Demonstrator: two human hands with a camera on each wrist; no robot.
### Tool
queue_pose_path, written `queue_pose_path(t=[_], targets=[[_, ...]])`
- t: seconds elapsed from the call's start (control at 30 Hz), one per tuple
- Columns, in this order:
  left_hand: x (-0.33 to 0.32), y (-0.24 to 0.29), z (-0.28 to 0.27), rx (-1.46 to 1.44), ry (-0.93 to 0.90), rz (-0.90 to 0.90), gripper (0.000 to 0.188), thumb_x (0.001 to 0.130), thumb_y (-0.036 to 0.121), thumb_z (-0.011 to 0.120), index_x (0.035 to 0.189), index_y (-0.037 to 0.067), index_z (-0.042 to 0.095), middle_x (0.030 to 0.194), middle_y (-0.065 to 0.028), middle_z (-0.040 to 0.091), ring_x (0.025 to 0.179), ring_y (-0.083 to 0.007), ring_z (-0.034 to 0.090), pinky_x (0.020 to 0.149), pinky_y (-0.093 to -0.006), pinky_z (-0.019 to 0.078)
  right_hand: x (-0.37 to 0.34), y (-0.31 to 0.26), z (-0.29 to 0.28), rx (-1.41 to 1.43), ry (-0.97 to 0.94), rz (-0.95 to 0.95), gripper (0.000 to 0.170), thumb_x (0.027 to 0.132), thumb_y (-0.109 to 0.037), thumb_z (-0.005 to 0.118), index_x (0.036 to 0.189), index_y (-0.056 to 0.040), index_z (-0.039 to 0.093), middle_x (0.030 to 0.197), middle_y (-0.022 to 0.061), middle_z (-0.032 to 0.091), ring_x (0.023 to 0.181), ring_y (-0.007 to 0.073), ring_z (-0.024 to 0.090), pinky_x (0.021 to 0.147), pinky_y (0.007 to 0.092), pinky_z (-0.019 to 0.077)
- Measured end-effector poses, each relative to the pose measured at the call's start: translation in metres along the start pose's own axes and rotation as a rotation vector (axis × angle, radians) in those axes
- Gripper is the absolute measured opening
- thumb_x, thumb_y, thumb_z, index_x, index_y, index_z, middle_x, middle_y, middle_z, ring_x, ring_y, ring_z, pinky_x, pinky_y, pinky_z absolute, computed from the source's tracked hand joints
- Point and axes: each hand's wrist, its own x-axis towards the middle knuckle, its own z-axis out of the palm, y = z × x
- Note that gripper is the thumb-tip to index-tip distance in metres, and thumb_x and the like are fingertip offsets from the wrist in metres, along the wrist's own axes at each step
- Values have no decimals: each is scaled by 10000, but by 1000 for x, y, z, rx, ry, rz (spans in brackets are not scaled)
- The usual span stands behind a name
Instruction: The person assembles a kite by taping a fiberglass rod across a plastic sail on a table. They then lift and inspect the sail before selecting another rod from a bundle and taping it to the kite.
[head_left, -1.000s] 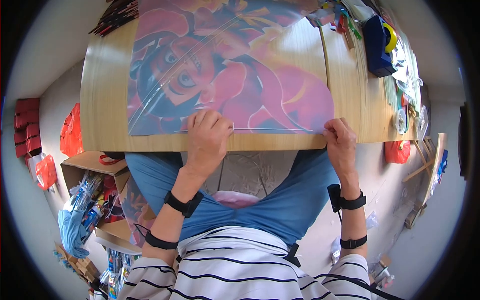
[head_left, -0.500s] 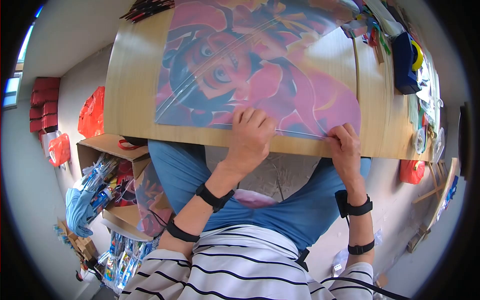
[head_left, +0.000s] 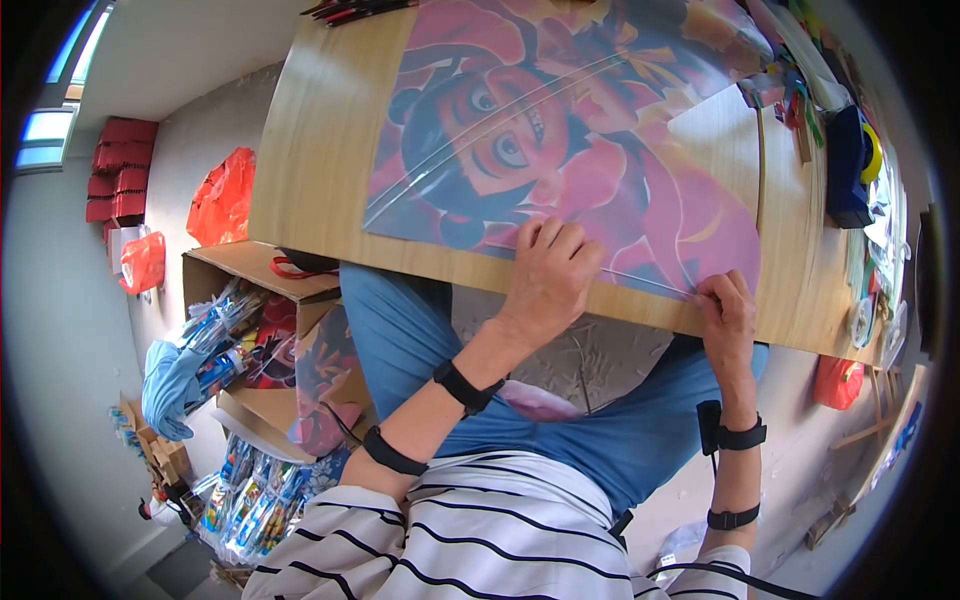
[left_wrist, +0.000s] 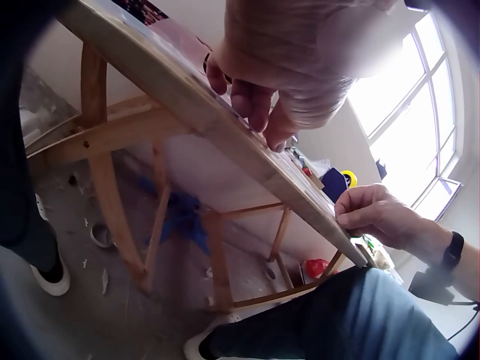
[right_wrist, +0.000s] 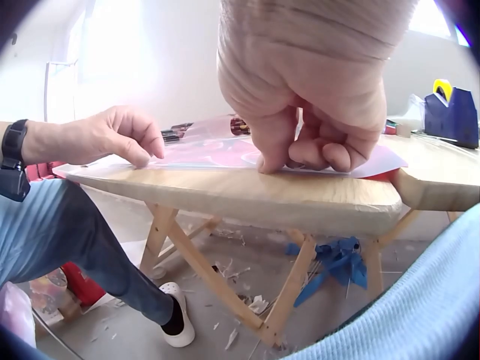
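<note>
A printed sheet [head_left: 470, 190] with a large cartoon face in pink, red and dark blue lies flat on the wooden table. A thin white rod [head_left: 645, 281] runs along its near edge, between the two hands. My left hand [head_left: 550, 275] pinches the rod at mid-edge, fingers curled down and the thumb hidden in the head view. At the sheet's right corner, my right hand [head_left: 728, 312] pinches the rod's end against the edge; in the right wrist view its thumb and fingertips [right_wrist: 341, 156] press down at the tabletop.
A blue tape dispenser [head_left: 848, 168] with yellow tape stands at the right of the table [head_left: 320, 150]. Dark sticks [head_left: 360, 10] lie at the far left. An open carton [head_left: 225, 265] with wrapped goods sits by the left leg. Wooden trestle legs [left_wrist: 112, 202] support the table.
The head view has turned, so the table sits further right and tilted. My left hand has slid right along the edge toward my right hand, which stays at the corner.
</note>
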Motion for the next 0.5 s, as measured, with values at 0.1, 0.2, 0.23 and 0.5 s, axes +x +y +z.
queue_pose_path(t=[0.1, 0.2, 0.23, 0.5], targets=[[-3, -2, -6, -11, 61, -17, 164, 783, 100, 753, 927, 100, 675, 901, -47, 564, 941, -261, 548, 874, -414, 381, -1, 1, 2, -31, 11, -24, 129, 784, 70, 689, 847, -12, 612, 811, 116, 540, 703, 295, 546, 644, 378, 444], [-7, -8, -19, 19, 30, -43, 141, 780, 100, 757, 895, 100, 674, 897, -32, 567, 924, -254, 544, 871, -413, 377, -2, -1, 0, -46, 16, -18, 129, 782, 69, 692, 848, -12, 616, 814, 118, 546, 709, 308, 555, 647, 386, 452], [-8, -8, -19, 16, 23, -41, 131, 783, 97, 754, 886, 99, 674, 896, -29, 568, 920, -251, 544, 869, -411, 377, -2, -2, 0, -40, 14, -15, 129, 782, 69, 693, 848, -12, 617, 816, 118, 547, 712, 312, 558, 649, 388, 455], [-8, -7, -4, 9, 50, 15, 93, 793, 74, 721, 860, 105, 664, 887, -39, 564, 903, -251, 546, 868, -402, 382, -2, 0, 1, -38, 16, -24, 137, 779, 79, 695, 852, -6, 616, 814, 110, 546, 712, 289, 555, 652, 371, 454]])
